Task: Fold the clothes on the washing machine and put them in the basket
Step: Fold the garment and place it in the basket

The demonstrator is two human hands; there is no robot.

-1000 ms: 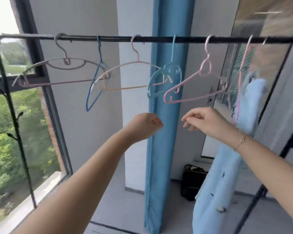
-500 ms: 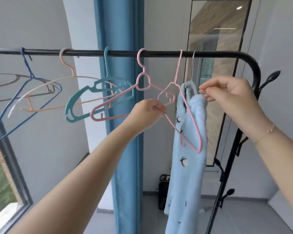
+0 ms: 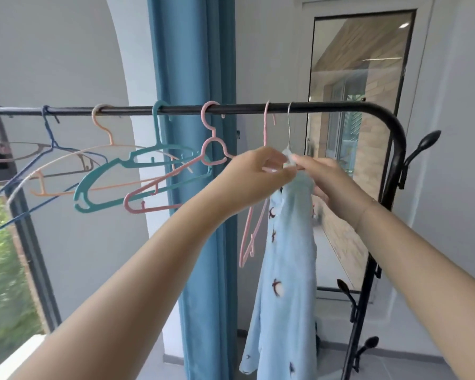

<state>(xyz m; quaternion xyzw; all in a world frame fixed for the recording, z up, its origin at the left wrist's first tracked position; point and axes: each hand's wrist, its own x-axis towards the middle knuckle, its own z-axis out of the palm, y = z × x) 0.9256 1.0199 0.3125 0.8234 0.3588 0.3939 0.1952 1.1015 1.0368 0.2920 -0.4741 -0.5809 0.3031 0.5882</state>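
Observation:
A light blue garment with small dark bird prints hangs from a metal-hooked hanger on the black clothes rail, near the rail's right bend. My left hand pinches the garment's collar at the top, with a pink hanger just beside it. Meeting it from the right, my right hand pinches the same collar. No washing machine or basket is in view.
Several bare hangers hang along the rail to the left: pink, teal, peach, dark blue. A blue curtain hangs behind. The rack's black post with knobbed hooks stands right, before a glass door. A window is left.
The view has swung right and closer to the rail's end. Both hands have come together at the top of the blue garment; the left let go of the pink hanger.

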